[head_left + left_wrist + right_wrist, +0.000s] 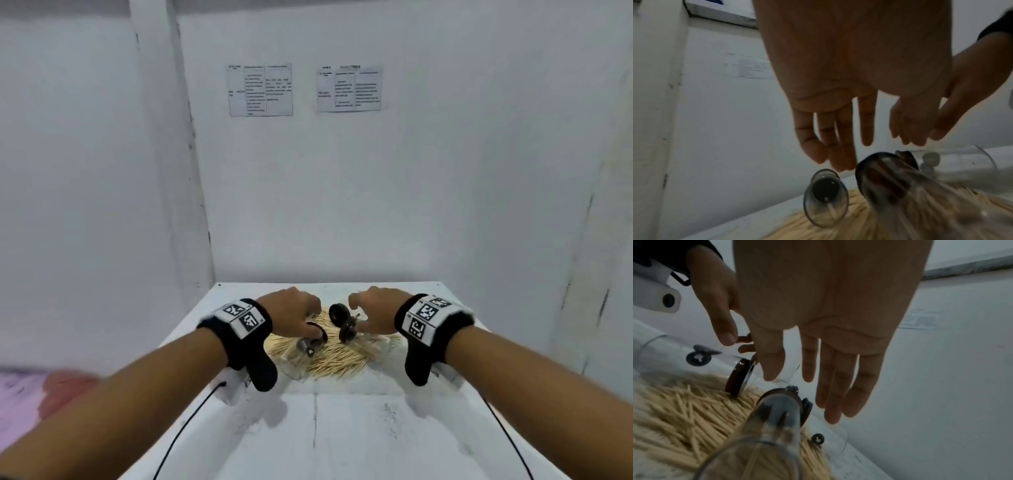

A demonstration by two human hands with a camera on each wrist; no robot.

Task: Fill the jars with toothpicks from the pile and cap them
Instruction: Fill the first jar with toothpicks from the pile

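Observation:
A pile of toothpicks [342, 359] lies at the far end of the white table [342, 431]. Clear jars lie on their sides in it, one under my left wrist [296, 363], with dark lids [339, 313] among them. My left hand [310, 325] hangs over the pile's left part. Its straight fingers [838, 154] point down just above a small jar [826, 193] and a brown-lidded jar [885, 180]. My right hand [359, 315] hovers over the right part, its fingers [830, 386] spread and holding nothing, above a tipped jar [777, 421]. A brown lid [740, 378] stands on edge.
White walls stand close at the left and behind the table, with two printed sheets [261, 89] on the back wall. Black cables [185, 425] run along both table sides. A pink cloth [65, 387] lies off the left edge. A small dark cap [817, 438] lies by the pile.

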